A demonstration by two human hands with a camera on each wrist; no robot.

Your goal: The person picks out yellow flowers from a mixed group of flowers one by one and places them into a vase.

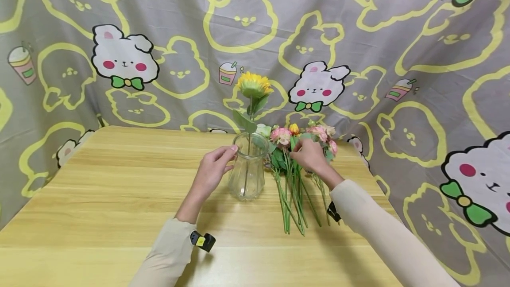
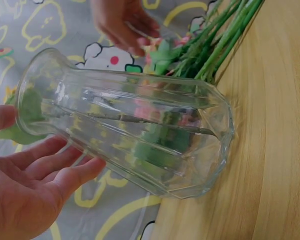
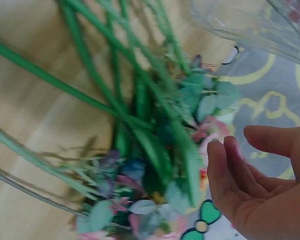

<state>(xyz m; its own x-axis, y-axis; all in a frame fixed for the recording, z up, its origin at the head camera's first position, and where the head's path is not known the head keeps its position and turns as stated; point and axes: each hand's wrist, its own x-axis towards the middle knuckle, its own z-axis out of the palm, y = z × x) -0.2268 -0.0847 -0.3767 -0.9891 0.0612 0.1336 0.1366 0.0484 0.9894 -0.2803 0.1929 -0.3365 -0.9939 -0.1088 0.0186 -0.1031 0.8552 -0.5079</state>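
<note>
Overhead and behind, a grey cloth (image 1: 179, 17) printed with yellow bunny outlines and white rabbit faces hung around a pale wooden table (image 1: 119, 180). Two beige sleeves (image 1: 382, 229) reached in over the tabletop from its near side. A loose bunch of flowers (image 1: 280, 160) lay right of the vase, blossoms toward the cloth, green stems fanned toward the person. The clear glass vase (image 1: 253, 176) stood upright near the middle, and one sunflower (image 1: 254, 85) rose from it, its stem slanting down inside and its bloom well above the rim. The left hand (image 1: 211, 167) was at the vase's left side, thumb by the rim, fingers fairly straight and spread along the glass without closing round it. The right hand (image 1: 311, 156) was over the bunch, fingers loosely bent, a gap between thumb and fingertips, holding nothing. Pink blossoms (image 1: 281, 136) lay just beyond it. Near the left cuff sat a black wrist device (image 1: 204, 242). Smallest was an orange bud (image 1: 293, 129) among the pink.
</note>
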